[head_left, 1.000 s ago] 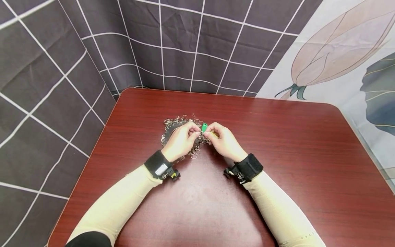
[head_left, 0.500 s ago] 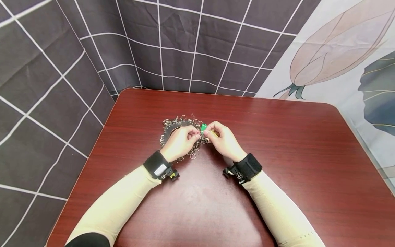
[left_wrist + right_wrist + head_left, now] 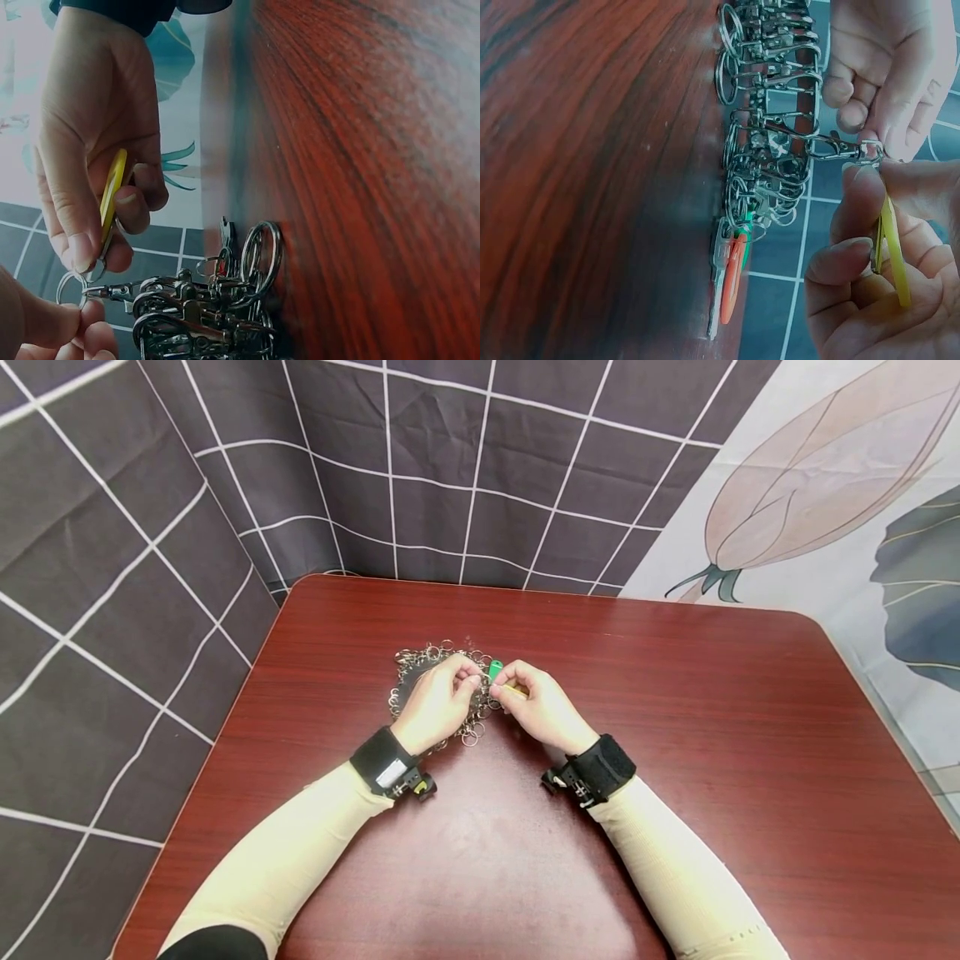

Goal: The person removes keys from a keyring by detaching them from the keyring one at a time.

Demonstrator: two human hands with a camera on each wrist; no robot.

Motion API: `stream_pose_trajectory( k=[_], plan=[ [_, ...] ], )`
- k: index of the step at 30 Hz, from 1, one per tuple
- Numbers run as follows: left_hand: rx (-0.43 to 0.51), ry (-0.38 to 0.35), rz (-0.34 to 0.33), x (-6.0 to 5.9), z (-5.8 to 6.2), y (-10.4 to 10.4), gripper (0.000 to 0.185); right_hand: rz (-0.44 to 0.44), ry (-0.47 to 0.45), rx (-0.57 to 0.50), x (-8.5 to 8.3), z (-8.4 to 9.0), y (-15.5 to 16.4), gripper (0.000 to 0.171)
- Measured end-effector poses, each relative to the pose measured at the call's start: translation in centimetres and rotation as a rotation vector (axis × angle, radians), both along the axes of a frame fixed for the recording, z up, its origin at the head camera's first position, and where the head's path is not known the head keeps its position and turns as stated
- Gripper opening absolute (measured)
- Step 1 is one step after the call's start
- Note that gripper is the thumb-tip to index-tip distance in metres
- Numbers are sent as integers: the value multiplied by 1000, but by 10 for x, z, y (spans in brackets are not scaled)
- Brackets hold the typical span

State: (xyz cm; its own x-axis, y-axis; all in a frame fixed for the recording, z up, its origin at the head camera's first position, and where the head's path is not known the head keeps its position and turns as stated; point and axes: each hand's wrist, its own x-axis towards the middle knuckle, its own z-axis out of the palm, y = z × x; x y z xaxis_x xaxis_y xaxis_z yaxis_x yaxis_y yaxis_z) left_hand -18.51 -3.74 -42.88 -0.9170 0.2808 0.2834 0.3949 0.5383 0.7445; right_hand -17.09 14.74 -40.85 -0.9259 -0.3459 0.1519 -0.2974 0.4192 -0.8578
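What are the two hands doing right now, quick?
Left hand: pinches a small metal ring joined to a clasp.
Right hand: pinches a yellow tag at that ring.

Table (image 3: 675,760): dark red wood-grain top, smooth, semi-gloss with soft glare. Heap of key rings and clasps (image 3: 431,664): bright polished metal, shiny (same in both wrist views). Yellow tag (image 3: 894,251): smooth plastic, slight sheen. Green tag (image 3: 495,668) and orange tag (image 3: 731,277): plastic too, glossy. Wrist straps (image 3: 382,758): black matt fabric. Sleeves (image 3: 292,852): cream knit cloth, matt. Backdrop (image 3: 450,468): creased cloth, grey grid print, matt.
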Motion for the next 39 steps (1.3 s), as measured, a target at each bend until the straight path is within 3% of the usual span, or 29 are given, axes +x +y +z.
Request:
stream_pose_trajectory(
  k=[4,9,17,27,34,39],
  plan=[
    [4,20,5,0,0,-1,5,-8,19,11,-10,-19,2,9],
    [-3,-4,0,0,1,-2,7,-18,18,1,-13,-26,3,7],
    [-13,-12,-32,2,3,-2,7,-13,29,-2,-13,-22,9,5],
    [8,-99,-120,-1,1,-1,11,29,107,114,-13,-15,19,5],
    [56,-155,-180,-3,-3,0,12,59,113,91,-6,-11,26,5],
    [57,-163,-195,-2,-4,0,13,50,97,75,-7,-18,29,7]
  ],
)
